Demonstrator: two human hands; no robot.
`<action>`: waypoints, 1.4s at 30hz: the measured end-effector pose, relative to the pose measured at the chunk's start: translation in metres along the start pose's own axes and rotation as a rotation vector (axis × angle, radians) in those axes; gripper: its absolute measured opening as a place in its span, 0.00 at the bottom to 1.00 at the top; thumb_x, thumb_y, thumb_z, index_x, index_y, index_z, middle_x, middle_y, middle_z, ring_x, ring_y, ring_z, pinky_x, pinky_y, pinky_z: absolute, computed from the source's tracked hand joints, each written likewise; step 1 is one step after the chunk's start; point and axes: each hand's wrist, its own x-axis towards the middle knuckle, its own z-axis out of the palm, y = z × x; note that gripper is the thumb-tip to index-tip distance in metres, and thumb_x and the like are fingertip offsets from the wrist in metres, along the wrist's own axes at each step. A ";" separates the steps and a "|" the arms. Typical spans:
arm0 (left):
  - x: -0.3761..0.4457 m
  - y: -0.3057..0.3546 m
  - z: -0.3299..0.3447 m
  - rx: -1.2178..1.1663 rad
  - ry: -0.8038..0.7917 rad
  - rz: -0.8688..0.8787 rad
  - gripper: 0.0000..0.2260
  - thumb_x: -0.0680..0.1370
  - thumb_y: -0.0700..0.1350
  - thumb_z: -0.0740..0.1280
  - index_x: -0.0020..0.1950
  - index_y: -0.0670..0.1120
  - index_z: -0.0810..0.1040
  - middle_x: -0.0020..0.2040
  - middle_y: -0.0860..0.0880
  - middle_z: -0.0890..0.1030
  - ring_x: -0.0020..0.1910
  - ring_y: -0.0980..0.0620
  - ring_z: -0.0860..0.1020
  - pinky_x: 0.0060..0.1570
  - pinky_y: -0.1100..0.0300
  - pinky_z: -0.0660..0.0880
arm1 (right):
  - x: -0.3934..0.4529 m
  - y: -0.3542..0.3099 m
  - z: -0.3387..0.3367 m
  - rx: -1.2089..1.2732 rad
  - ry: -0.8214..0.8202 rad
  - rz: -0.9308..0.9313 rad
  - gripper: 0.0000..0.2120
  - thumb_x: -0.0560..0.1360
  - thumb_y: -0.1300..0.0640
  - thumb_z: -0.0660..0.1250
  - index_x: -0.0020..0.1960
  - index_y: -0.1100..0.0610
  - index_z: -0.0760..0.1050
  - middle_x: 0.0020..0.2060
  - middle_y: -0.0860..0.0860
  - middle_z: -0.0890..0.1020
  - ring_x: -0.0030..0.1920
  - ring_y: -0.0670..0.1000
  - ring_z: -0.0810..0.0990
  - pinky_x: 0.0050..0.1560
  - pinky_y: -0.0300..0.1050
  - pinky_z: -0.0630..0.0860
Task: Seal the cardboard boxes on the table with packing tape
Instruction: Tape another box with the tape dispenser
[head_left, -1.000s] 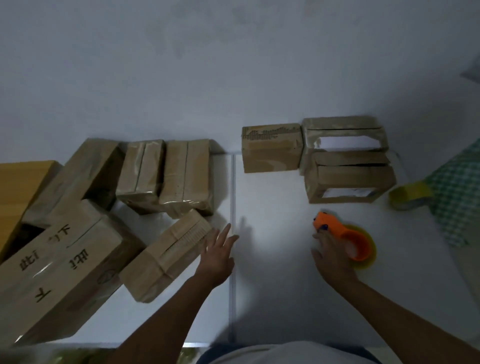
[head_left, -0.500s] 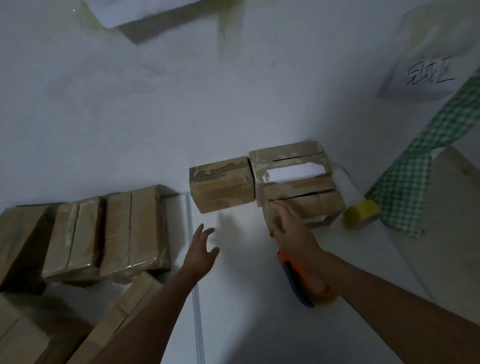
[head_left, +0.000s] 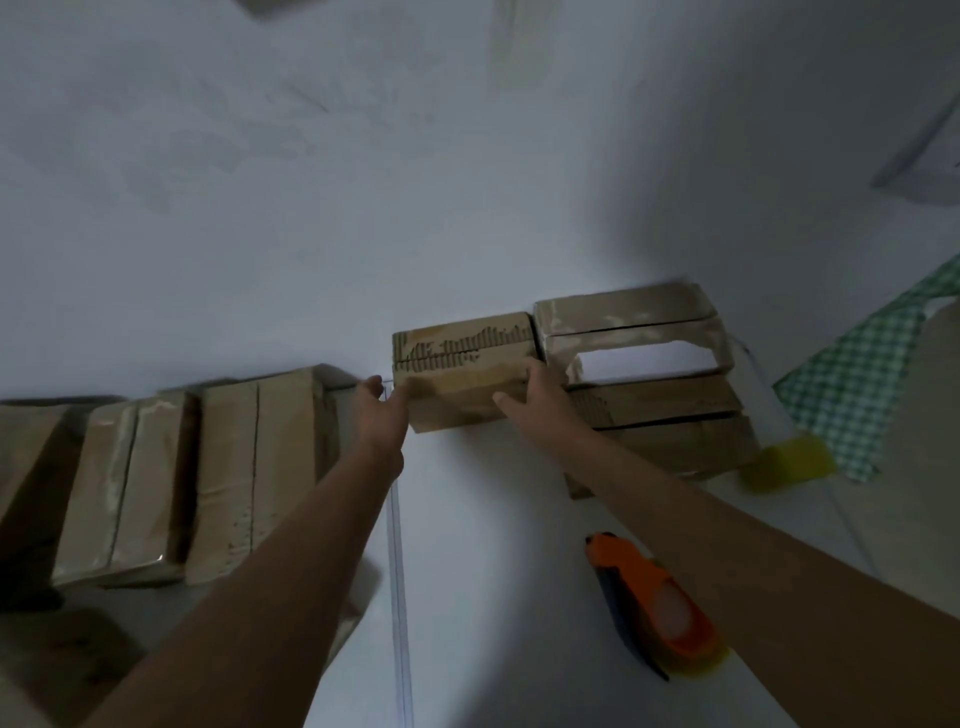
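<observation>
Cardboard box (head_left: 462, 379) is clasped between the left hand (head_left: 382, 415) and right hand (head_left: 540, 400).

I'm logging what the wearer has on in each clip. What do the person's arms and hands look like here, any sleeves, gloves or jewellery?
Both forearms are bare for all their visible length, with no sleeve showing. The left hand and right hand wear no gloves, and no watch, bracelet or ring can be seen, though the dim, slightly blurred picture could hide a thin one.

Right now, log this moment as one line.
left hand and right hand grip small box | tape dispenser idle on table
</observation>
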 end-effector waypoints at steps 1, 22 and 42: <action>0.002 -0.002 0.001 0.005 -0.026 -0.010 0.24 0.80 0.46 0.67 0.75 0.45 0.65 0.71 0.45 0.71 0.66 0.47 0.72 0.59 0.59 0.69 | 0.001 0.000 0.003 -0.005 -0.008 -0.005 0.30 0.79 0.55 0.66 0.75 0.61 0.57 0.72 0.58 0.63 0.71 0.56 0.65 0.70 0.49 0.65; -0.166 -0.102 -0.096 0.085 -0.030 -0.004 0.19 0.82 0.39 0.62 0.72 0.41 0.67 0.65 0.44 0.75 0.64 0.45 0.74 0.64 0.49 0.72 | -0.155 0.084 0.041 0.134 0.088 0.001 0.15 0.76 0.58 0.69 0.63 0.59 0.75 0.56 0.55 0.78 0.50 0.48 0.78 0.46 0.35 0.76; -0.204 -0.130 -0.112 0.739 -0.250 0.501 0.21 0.83 0.46 0.62 0.77 0.53 0.66 0.77 0.50 0.63 0.72 0.57 0.63 0.68 0.63 0.61 | -0.198 0.191 0.013 -0.362 0.077 0.269 0.16 0.77 0.52 0.67 0.57 0.63 0.70 0.52 0.58 0.76 0.55 0.59 0.77 0.50 0.51 0.76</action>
